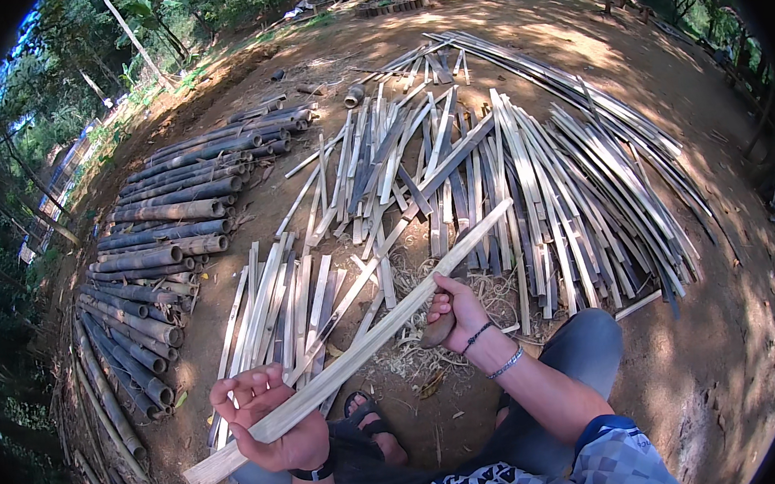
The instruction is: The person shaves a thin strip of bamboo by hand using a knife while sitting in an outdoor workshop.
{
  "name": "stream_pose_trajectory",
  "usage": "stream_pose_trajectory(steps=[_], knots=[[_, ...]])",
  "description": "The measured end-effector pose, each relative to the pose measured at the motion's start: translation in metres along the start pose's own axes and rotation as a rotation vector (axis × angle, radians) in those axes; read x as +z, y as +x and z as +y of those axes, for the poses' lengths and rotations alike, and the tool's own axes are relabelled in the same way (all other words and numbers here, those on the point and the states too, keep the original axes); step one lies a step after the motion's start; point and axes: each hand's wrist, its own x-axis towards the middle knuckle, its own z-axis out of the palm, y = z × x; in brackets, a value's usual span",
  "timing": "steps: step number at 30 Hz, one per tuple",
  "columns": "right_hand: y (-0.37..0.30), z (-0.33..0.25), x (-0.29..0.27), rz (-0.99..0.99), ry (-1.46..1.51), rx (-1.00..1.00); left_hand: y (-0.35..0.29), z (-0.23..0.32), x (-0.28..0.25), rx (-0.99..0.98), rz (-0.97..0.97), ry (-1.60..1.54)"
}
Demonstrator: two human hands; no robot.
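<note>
A long pale split bamboo strip (360, 350) slants across in front of me, its near end at the lower left. My left hand (279, 421) cradles it near that end, palm up, with the thumb over the strip and the other fingers loosely curled. My right hand (459, 316) is closed around the rounded brown handle (437, 332) of what looks like a knife, its thumb up against the strip. A dark part of the blade shows beside the strip's far half; the rest is hidden.
Curly shavings (414, 354) lie on the dirt by my feet. Split bamboo strips (270, 306) lie at front left, with larger heaps of strips (575, 200) ahead and right. Whole bamboo poles (167, 211) are stacked at left. Trees (153, 42) stand behind.
</note>
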Motion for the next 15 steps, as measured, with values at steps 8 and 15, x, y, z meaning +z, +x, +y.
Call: stream_pose_trajectory(steps=[8,15], knots=[[-0.015,0.083,-0.052,-0.045,-0.66,0.27,0.044,0.051,-0.011,0.087,-0.053,-0.019],[-0.046,0.092,-0.109,0.103,-0.961,0.044,0.07,0.08,-0.048,0.046,0.054,0.06]])
